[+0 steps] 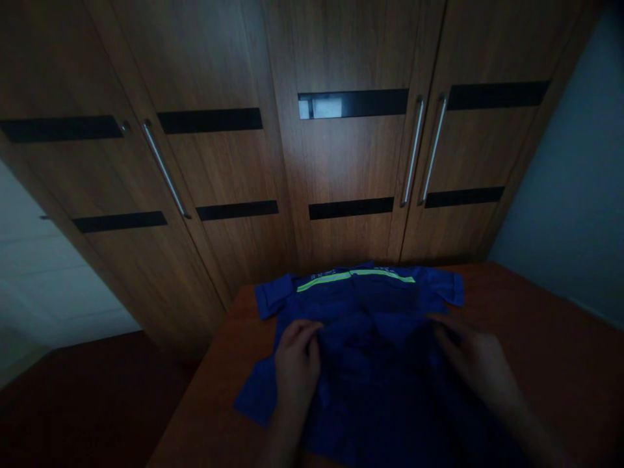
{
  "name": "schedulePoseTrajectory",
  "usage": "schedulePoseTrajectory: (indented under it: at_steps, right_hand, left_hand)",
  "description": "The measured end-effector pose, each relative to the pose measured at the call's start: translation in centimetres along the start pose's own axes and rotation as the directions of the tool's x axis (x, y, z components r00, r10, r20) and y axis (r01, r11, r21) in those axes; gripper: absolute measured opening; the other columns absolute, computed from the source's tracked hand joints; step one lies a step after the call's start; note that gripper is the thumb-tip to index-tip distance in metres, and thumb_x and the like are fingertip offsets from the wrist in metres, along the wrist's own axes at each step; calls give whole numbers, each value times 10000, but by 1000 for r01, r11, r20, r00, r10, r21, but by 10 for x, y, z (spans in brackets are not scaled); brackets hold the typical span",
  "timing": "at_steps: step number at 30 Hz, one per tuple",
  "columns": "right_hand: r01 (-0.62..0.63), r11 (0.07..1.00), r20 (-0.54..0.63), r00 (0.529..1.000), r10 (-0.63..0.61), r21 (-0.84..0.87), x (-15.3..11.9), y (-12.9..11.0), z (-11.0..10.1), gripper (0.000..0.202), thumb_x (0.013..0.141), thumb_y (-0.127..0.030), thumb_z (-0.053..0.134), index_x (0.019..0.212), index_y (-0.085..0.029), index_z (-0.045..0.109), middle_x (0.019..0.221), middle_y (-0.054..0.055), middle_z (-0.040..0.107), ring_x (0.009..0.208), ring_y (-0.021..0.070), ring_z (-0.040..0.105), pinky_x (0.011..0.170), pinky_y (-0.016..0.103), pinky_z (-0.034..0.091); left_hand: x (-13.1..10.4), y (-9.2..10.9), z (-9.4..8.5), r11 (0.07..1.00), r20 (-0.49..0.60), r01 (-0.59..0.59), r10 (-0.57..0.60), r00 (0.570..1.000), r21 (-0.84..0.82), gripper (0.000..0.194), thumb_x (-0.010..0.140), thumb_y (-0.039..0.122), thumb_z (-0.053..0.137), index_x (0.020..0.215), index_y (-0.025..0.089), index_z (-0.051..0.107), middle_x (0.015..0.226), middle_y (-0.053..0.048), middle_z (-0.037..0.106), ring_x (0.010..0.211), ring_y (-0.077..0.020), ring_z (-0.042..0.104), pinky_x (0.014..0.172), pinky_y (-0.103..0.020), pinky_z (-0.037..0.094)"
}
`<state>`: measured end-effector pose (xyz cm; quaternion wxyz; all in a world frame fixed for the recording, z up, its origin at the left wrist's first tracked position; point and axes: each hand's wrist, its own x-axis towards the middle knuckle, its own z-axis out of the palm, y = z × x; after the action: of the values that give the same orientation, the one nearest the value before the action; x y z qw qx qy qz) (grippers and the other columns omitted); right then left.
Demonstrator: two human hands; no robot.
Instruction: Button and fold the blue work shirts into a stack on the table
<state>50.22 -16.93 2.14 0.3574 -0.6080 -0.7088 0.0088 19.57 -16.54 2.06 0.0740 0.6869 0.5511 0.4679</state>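
A dark blue short-sleeved work shirt [322,300] lies spread on the table, its sleeves out to both sides and a yellow-green reflective stripe across it. Nearer to me, blue cloth [370,364] is lifted between my hands; whether it is part of that shirt or a second garment, I cannot tell. My left hand [297,361] pinches the cloth's left edge between thumb and fingers. At the right edge, my right hand [475,361] grips the cloth too, slightly blurred. A sleeve-like flap [258,393] rests on the table left of my left wrist. The cloth's lower folds are lost in shadow.
The reddish-brown wooden table [526,338] stands close to a tall wooden wardrobe [341,156] with metal handles and black strips. A pale wall [570,188] rises on the right. White panelling [53,279] and dark floor [97,396] show at left. Light is dim.
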Motion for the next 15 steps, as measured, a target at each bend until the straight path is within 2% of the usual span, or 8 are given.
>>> schedulePoseTrajectory:
  at_steps: [2,4,7,9,11,13,15]
  right_hand:
    - [-5,992,59,998,12,-124,1,3,-1,299,868,-288,429,1055,-247,658,1039,62,691,880,235,668,768,356,516]
    - [31,965,156,988,11,-261,-1,2,7,277,845,-208,436,965,-247,683,991,74,687,869,240,658,767,363,499]
    - [111,918,229,973,-23,-381,-3,-7,24,332,777,-83,443,964,-205,688,1048,112,661,968,267,621,850,403,456]
    - [146,916,210,975,-70,-373,-4,-17,32,427,737,-45,445,1089,-176,649,1165,126,620,1068,283,574,914,431,419]
    - [188,938,196,971,-134,-290,-3,-32,37,458,750,-67,458,1172,-170,601,1224,116,594,1125,273,537,964,432,387]
    - [218,958,202,963,-180,-185,-2,-47,42,408,799,-146,482,1194,-175,582,1215,107,602,1126,258,534,983,424,375]
    - [209,970,225,958,-178,-124,1,-59,47,359,830,-221,502,1176,-179,590,1166,108,625,1087,256,554,971,423,385]
  left_hand:
    - [-1,-1,1,979,116,1,-26,993,205,323,814,67,430,929,224,688,955,-50,646,909,-197,599,832,-314,447]
    - [-3,-1,5,920,244,12,-117,963,392,343,796,41,419,912,228,681,919,-59,648,883,-212,602,797,-328,447]
    - [-6,-1,10,847,334,2,-212,918,532,344,805,48,392,927,217,666,895,-77,645,866,-230,603,760,-338,445]
    - [-7,1,9,850,346,-8,-207,915,528,372,793,51,401,1024,211,644,964,-84,641,919,-230,591,806,-345,436]
    - [-8,7,6,875,348,-21,-170,922,483,454,747,48,443,1142,209,599,1074,-86,622,1009,-232,562,880,-355,411]
    - [-7,19,3,903,347,-58,-104,932,426,529,716,55,475,1216,211,553,1185,-83,582,1104,-238,514,955,-372,369]
    - [-6,34,3,923,350,-119,-17,936,365,521,737,78,482,1235,225,534,1246,-71,551,1161,-237,473,1002,-382,331]
